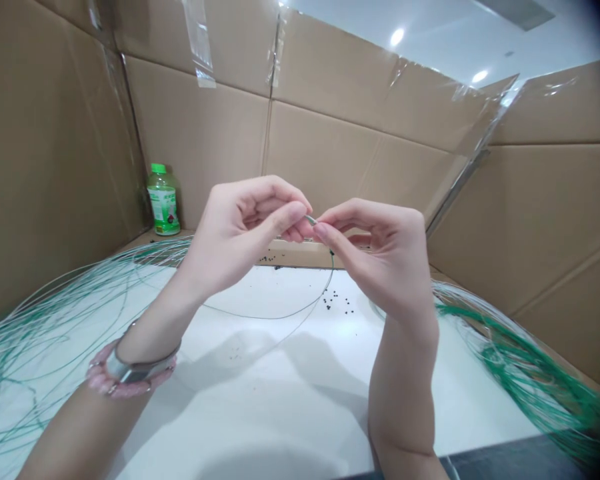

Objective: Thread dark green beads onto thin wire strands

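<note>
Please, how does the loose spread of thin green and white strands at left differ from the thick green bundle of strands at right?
The loose green and white spread is wide and airy, while the thick green bundle is packed closer. The spread looks paler, with much white mixed in; the bundle is deeper green, with white strands mostly along its outer side. Both are made of long, thin, curving strands.

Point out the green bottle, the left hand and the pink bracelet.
Green bottle (163,205): head view, on the label at mid-body.
Left hand (230,233): head view, on the back of the hand.
Pink bracelet (100,381): head view, on the beads at its outer side.
</note>
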The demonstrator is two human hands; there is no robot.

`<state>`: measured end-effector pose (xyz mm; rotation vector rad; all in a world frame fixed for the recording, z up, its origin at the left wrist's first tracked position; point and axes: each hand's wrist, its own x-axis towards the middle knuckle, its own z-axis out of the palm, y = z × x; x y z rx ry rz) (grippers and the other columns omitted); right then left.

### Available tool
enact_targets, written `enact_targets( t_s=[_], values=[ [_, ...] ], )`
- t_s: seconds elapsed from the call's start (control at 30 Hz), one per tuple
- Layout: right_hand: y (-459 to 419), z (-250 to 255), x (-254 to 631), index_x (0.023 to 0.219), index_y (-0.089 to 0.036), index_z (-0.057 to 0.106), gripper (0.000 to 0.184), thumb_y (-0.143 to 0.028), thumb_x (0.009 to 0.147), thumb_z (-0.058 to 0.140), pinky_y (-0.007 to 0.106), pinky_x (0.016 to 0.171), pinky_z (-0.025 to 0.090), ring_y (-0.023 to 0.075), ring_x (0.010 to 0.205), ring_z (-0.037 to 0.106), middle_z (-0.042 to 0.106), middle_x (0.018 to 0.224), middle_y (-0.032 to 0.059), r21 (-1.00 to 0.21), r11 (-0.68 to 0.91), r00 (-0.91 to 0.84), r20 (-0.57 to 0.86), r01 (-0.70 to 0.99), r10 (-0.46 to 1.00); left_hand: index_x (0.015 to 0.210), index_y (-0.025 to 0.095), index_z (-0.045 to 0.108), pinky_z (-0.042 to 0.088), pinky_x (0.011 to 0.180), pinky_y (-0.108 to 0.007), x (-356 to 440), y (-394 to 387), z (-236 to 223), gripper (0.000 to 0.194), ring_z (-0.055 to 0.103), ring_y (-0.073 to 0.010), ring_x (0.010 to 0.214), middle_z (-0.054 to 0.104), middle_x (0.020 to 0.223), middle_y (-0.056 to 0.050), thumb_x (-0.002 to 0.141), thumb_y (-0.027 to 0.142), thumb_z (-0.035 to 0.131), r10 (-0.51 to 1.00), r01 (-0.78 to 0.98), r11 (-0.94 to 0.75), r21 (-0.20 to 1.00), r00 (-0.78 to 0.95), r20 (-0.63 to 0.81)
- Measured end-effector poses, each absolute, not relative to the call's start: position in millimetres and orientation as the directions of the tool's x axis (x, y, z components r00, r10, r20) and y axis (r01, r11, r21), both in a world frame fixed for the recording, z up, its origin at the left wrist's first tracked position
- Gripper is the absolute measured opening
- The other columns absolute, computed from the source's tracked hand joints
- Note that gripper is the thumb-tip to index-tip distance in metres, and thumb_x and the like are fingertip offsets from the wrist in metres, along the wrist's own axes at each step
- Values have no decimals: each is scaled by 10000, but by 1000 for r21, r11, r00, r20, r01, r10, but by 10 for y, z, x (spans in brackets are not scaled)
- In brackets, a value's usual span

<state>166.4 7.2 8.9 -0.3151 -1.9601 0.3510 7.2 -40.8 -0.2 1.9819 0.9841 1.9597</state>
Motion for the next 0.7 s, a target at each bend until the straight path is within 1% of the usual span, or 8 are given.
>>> enact_targets(
  t_s=[0.07, 0.13, 0.23, 0.33, 0.43, 0.6, 0.63, 0.7],
  values=[
    [83, 95, 1670, 705, -227, 664, 116, -133, 772, 659, 161, 470, 519, 104, 613, 635, 668, 659, -30, -383, 922, -403, 836, 56, 372, 797, 179, 682, 567, 584, -186, 20, -382, 12, 172, 680, -114, 601, 704, 671, -10, 843, 331, 616, 626, 222, -751, 622, -62, 778],
    [85, 101, 1680, 701, -228, 662, 114, -135, 767, 661, 160, 464, 518, 102, 602, 628, 663, 650, -31, -389, 920, -410, 832, 50, 374, 783, 176, 680, 568, 582, -184, -31, -350, 18, 208, 687, -123, 602, 701, 654, -18, 810, 380, 651, 671, 159, -726, 669, -53, 740],
    [71, 100, 1685, 716, -227, 663, 97, -146, 768, 660, 165, 478, 528, 101, 597, 620, 662, 654, -31, -410, 911, -423, 818, 44, 389, 759, 168, 669, 563, 563, -186, -71, -299, 5, 222, 689, -136, 589, 688, 620, -18, 756, 386, 706, 713, 117, -691, 714, -54, 699],
    [60, 92, 1677, 723, -213, 665, 79, -152, 773, 653, 164, 479, 528, 101, 602, 618, 665, 662, -23, -419, 907, -424, 816, 32, 392, 759, 166, 661, 559, 559, -188, -59, -274, -17, 205, 690, -139, 598, 691, 625, -18, 742, 360, 725, 726, 97, -680, 727, -47, 686],
    [63, 86, 1670, 724, -209, 665, 81, -156, 781, 643, 167, 481, 529, 102, 609, 620, 670, 673, -19, -420, 907, -424, 817, 29, 392, 760, 171, 655, 552, 571, -175, -29, -288, -20, 174, 686, -124, 610, 695, 645, -11, 767, 338, 705, 718, 78, -693, 717, -22, 696],
    [71, 97, 1681, 693, -215, 643, 124, -118, 768, 635, 168, 466, 514, 93, 590, 607, 644, 644, -31, -398, 916, -393, 836, 43, 382, 770, 180, 641, 547, 588, -195, -37, -206, -31, 208, 667, -116, 604, 690, 660, -14, 798, 386, 660, 706, 86, -704, 705, -31, 708],
    [68, 103, 1685, 684, -210, 636, 131, -106, 763, 634, 171, 463, 513, 92, 585, 603, 636, 635, -30, -398, 917, -375, 845, 38, 382, 777, 180, 634, 545, 592, -204, -41, -139, -63, 226, 661, -117, 606, 690, 673, -20, 814, 402, 633, 703, 107, -702, 704, -48, 709],
    [57, 117, 1691, 683, -201, 631, 139, -86, 760, 626, 178, 471, 521, 90, 577, 598, 625, 626, -27, -403, 915, -329, 862, 18, 386, 800, 176, 617, 538, 618, -220, -31, 42, -190, 249, 652, -119, 636, 691, 712, -30, 856, 409, 551, 711, 236, -672, 702, -61, 700]
  ],
)
